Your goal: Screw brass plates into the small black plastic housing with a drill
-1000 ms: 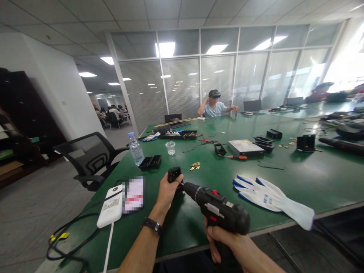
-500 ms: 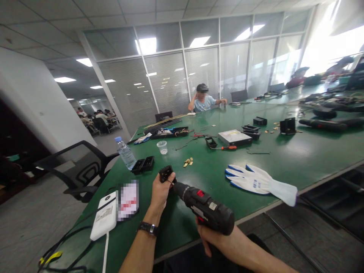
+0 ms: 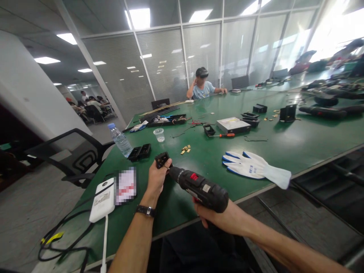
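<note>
Over the green table, my left hand [image 3: 157,177] is closed around a small black plastic box [image 3: 162,159], tilted, its hollow side partly showing. My right hand [image 3: 209,213] grips a black cordless drill [image 3: 200,187] with red details by its handle. The drill's front end points at the box, close to my left fingers; whether the bit touches the box I cannot make out. Just beyond the box lie several small brass-coloured plates [image 3: 185,149]. Two more black boxes [image 3: 139,151] sit to the left, beside a water bottle [image 3: 119,140].
A white-and-blue work glove [image 3: 250,165] lies to the right. Farther back are a clear plastic cup [image 3: 159,135], an orange-handled screwdriver [image 3: 226,135] and a white-topped flat box [image 3: 233,124]. A white power bank [image 3: 102,201] with cables lies at left. A person [image 3: 201,87] sits across the table.
The whole view has tilted a little downward, so things sit higher in the picture. Both hands keep their hold on the black box and drill, with little change between them.
</note>
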`<state>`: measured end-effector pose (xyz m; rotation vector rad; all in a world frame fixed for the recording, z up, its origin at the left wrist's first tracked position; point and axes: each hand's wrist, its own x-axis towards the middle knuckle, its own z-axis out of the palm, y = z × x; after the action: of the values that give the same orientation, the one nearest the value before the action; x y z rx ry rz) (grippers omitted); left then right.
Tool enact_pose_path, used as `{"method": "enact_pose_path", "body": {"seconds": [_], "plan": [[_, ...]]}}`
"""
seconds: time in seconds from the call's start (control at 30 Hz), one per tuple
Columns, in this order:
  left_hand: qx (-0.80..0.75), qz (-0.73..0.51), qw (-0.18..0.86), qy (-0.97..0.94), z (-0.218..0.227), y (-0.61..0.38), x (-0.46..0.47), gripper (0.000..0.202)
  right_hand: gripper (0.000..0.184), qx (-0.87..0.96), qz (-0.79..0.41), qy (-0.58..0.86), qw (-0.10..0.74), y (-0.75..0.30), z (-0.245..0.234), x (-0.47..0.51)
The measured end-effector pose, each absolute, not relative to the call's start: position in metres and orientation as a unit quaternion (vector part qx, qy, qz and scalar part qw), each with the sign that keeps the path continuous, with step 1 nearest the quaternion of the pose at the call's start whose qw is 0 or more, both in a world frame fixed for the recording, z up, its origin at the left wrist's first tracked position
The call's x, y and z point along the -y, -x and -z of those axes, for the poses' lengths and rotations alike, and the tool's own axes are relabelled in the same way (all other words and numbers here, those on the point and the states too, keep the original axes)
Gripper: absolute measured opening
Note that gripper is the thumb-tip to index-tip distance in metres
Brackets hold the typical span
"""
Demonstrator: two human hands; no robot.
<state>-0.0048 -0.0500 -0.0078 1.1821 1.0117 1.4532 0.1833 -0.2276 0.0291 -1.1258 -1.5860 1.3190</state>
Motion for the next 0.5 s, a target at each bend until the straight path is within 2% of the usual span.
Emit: {"method": "enact_pose_path", "body": {"seconds": [0.5], "plan": [[-0.418, -0.6, 0.477, -0.487, 0.0045, 0.0029, 0.0519, 0.049, 0.016, 0.613, -0.534, 0.434, 0.387, -0.1877, -0.0307, 0.228]]}}
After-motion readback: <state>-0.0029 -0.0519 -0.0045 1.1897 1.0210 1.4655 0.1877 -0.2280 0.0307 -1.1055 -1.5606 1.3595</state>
